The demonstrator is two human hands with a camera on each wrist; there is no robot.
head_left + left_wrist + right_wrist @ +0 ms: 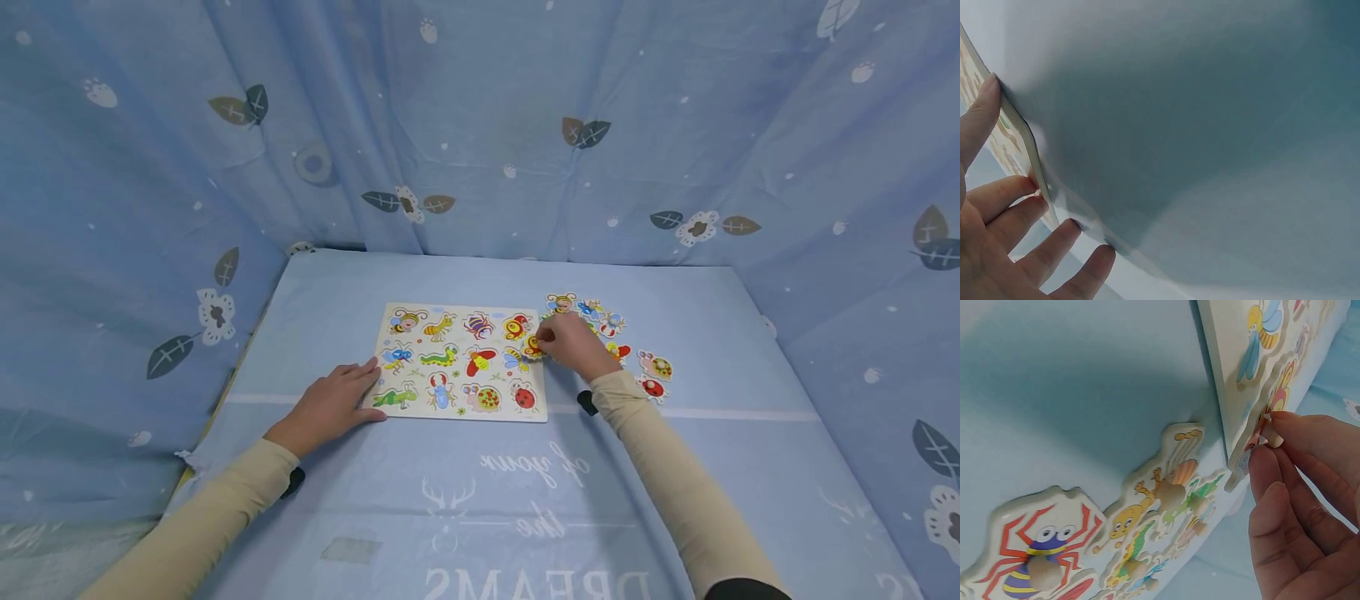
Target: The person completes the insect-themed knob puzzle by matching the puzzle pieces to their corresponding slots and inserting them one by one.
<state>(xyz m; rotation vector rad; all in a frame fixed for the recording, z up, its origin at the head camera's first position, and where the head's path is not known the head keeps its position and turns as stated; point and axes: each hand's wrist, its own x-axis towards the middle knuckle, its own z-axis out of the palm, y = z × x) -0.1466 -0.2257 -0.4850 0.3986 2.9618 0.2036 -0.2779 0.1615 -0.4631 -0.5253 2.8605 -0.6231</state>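
A flat wooden insect puzzle board [422, 405] lies on the table. Spread along its left edge, my left hand [330, 408] rests with thumb and fingertips against the rim; the left wrist view shows these fingers [1050, 255] loosely bent beside the board. At the opposite side, my right hand [573, 342] pinches the small knob of a red and yellow winged-insect puzzle piece [532, 347]. In the right wrist view that piece [1259, 434] stands tilted over the board's corner, near a printed blue-winged bee [1260, 340]. Fingers partly cover the piece.
Loose knobbed pieces lie right of the board, among them a bee [561, 303], a snail [656, 365] and a ladybug [653, 388]. A spider piece [1044, 550] is close in the right wrist view. Blue patterned curtains [480, 125] surround the table.
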